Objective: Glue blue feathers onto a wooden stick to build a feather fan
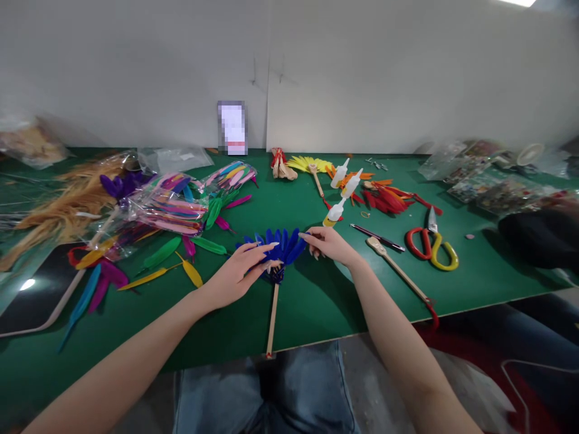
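A blue feather fan (pixel 281 246) on a wooden stick (pixel 272 319) lies on the green table (pixel 316 301), its handle pointing toward me. My left hand (pixel 242 272) rests on the fan's left side, fingers stretched over the feathers and thumb pressing near the base. My right hand (pixel 328 244) touches the fan's right edge, fingertips pinching the tip of the outermost blue feather.
Loose coloured feathers (pixel 163 256) and bagged feathers (pixel 169 208) lie at left. Glue bottles (pixel 344 190), a yellow fan (pixel 310 164), red-orange feathers (pixel 386 198), a pen (pixel 377 237), a wooden stick (pixel 398 270) and red-yellow scissors (pixel 432 247) lie at right. A tablet (pixel 36 289) sits far left.
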Demonstrator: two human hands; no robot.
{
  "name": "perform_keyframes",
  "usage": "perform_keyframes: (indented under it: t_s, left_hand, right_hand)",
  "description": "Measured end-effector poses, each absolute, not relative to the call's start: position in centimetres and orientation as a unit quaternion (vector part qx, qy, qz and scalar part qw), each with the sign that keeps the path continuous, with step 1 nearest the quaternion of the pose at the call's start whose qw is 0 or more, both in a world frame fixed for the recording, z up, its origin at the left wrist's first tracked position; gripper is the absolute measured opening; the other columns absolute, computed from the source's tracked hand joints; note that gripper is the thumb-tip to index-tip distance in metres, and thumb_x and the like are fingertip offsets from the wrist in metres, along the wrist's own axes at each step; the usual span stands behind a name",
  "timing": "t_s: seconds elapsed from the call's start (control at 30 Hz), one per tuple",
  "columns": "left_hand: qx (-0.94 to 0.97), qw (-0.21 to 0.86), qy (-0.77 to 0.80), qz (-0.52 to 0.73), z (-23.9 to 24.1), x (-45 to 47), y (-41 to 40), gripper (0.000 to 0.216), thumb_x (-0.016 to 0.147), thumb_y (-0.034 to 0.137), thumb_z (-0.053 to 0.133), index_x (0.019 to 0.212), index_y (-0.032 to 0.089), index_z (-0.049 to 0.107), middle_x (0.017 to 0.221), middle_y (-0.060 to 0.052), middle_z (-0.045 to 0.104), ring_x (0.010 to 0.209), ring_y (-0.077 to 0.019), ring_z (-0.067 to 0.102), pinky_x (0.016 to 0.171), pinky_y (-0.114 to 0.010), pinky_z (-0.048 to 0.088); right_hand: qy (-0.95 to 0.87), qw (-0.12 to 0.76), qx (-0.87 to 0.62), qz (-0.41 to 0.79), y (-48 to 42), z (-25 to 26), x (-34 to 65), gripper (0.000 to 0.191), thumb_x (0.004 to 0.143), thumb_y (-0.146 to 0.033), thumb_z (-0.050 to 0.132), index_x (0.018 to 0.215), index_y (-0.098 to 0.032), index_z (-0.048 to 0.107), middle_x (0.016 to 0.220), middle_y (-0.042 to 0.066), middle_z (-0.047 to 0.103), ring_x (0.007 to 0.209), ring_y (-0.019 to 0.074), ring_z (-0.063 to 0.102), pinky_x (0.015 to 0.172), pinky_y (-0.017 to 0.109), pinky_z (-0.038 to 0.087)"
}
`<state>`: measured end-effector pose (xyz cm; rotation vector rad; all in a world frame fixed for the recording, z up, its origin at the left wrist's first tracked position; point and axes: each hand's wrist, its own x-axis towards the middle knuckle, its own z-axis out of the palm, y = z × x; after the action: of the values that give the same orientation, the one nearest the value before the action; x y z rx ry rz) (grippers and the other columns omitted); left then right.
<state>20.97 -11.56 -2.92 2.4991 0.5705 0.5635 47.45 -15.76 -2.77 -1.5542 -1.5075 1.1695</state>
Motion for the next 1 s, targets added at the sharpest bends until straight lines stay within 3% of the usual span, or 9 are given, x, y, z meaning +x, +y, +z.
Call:
perform_keyframes:
  t_s: [0.2, 0.33, 0.73, 1.0]
  left_hand:
    - [0.957, 0.194, 0.162, 0.142, -1.8, 21.1, -12.1, 0.030, 0.097, 0.025, 0.036, 0.110, 0.020, 0.063, 0.141, -0.007, 0.048, 0.129, -0.0245, 0.042, 0.107, -0.047, 0.035]
    - [0.965, 0.173, 0.144, 0.135, -1.7, 21.2, -12.2, 0.033, 0.098, 0.021, 0.033, 0.121, 0.019, 0.057, 0.141, -0.009, 0.047, 0.131, -0.0221, 0.042, 0.110, -0.046, 0.031]
    - [0.959, 0.174, 0.155, 0.163, -1.7, 21.2, -12.2, 0.034, 0.098, 0.021, 0.030, 0.121, 0.015, 0.055, 0.140, -0.012, 0.047, 0.130, -0.0226, 0.043, 0.108, -0.045, 0.035]
    - [0.968, 0.155, 0.143, 0.138, -2.5, 19.9, -13.3, 0.036, 0.097, 0.020, 0.036, 0.129, 0.025, 0.051, 0.141, -0.005, 0.047, 0.135, -0.0189, 0.036, 0.113, -0.044, 0.027]
  right_hand:
    - [-0.581, 0.323, -0.602, 0.442, -15.7, -2.7, 47.5, 0.042, 0.083, -0.056, 0.052, 0.064, -0.019, 0.049, 0.054, -0.002, 0.055, 0.042, 0.0081, 0.051, 0.043, 0.021, 0.039]
    - [-0.581, 0.324, -0.598, 0.447, -15.7, -2.6, 47.4, 0.040, 0.084, -0.053, 0.053, 0.063, -0.019, 0.049, 0.054, -0.002, 0.055, 0.042, 0.0079, 0.050, 0.043, 0.021, 0.039]
    - [-0.575, 0.313, -0.606, 0.451, -15.7, -2.5, 47.2, 0.038, 0.084, -0.050, 0.054, 0.062, -0.019, 0.048, 0.053, -0.002, 0.057, 0.041, 0.0077, 0.050, 0.043, 0.021, 0.039]
    - [-0.581, 0.314, -0.605, 0.444, -15.7, -2.9, 47.2, 0.039, 0.083, -0.049, 0.055, 0.060, -0.020, 0.047, 0.052, -0.001, 0.058, 0.040, 0.0085, 0.051, 0.044, 0.022, 0.041]
